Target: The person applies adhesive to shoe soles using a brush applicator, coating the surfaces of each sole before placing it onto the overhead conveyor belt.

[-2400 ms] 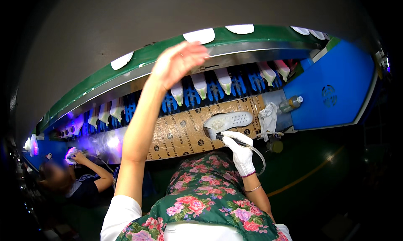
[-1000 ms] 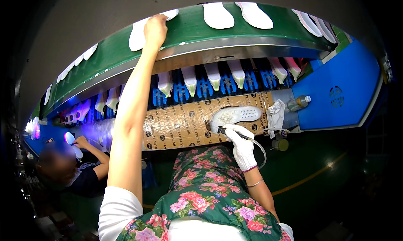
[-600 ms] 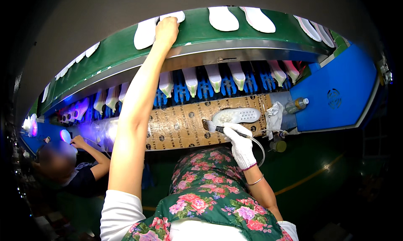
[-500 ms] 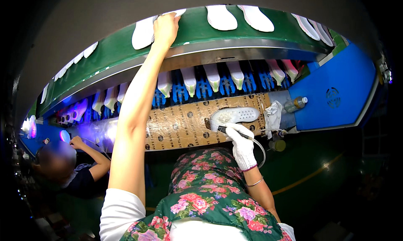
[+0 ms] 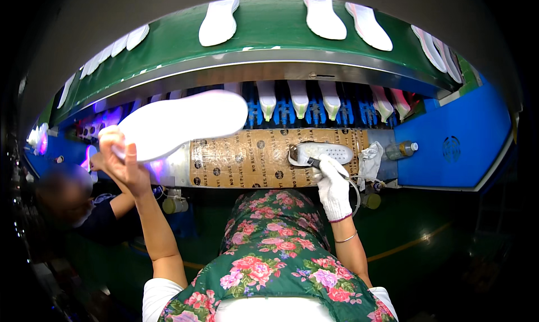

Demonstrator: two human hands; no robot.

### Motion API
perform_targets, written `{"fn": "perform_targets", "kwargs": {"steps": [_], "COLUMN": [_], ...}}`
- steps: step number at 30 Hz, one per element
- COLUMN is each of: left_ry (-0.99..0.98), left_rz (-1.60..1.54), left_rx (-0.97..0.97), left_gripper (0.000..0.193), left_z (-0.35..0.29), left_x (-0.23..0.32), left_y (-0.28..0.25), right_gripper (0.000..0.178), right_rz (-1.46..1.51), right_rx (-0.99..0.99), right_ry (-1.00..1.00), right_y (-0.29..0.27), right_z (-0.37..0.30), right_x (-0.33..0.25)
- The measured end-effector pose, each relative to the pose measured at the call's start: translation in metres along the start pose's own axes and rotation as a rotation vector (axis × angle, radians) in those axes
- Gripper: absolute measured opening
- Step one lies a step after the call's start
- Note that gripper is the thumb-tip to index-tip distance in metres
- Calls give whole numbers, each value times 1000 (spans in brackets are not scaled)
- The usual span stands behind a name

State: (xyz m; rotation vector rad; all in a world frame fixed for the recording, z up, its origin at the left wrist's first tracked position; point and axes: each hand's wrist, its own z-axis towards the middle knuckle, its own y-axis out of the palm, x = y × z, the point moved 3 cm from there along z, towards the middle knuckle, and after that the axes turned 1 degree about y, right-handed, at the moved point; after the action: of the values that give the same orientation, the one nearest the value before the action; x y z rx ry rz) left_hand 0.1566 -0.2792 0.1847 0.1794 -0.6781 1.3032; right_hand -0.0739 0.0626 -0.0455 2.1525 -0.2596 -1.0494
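My bare left hand (image 5: 128,166) is closed on one end of a large white shoe sole (image 5: 188,122), lifted above the work surface at the left. My right hand (image 5: 335,192), in a white knit glove, grips a dark-handled brush (image 5: 313,162) with a thin hose running from it. The brush lies against a white, shoe-shaped piece with small holes (image 5: 332,152). A dark patch shows at that piece's left end; whether it is bristles or a stain, I cannot make out. Brown printed cardboard (image 5: 241,159) lies under the piece.
More white soles (image 5: 325,19) lie along the green conveyor (image 5: 269,27) at the back. Below it, several white and pink shoe parts stand on blue holders (image 5: 283,115). A cloth (image 5: 369,160) and a bottle (image 5: 401,149) sit at right. A co-worker (image 5: 70,196) is at left.
My left hand has taken a sole off the conveyor and brought it down and to the left. My right hand stays at the holed piece with the brush.
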Motion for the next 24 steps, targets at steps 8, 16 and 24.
{"fn": "perform_targets", "kwargs": {"steps": [8, 16, 24], "left_ry": [-762, -1384, -1404], "left_rz": [-456, -1172, -1482], "left_rx": [-102, -337, -576], "left_gripper": [35, 80, 115], "left_z": [-87, -208, -205], "left_x": [-26, -17, -2], "left_y": [33, 115, 113], "right_gripper": [24, 25, 28], "right_rz": [111, -142, -472], "right_rx": [-292, -488, -527], "right_ry": [52, 108, -37], "right_y": [91, 149, 158], "right_z": [-22, -45, -45], "right_x": [-25, -3, -10]}}
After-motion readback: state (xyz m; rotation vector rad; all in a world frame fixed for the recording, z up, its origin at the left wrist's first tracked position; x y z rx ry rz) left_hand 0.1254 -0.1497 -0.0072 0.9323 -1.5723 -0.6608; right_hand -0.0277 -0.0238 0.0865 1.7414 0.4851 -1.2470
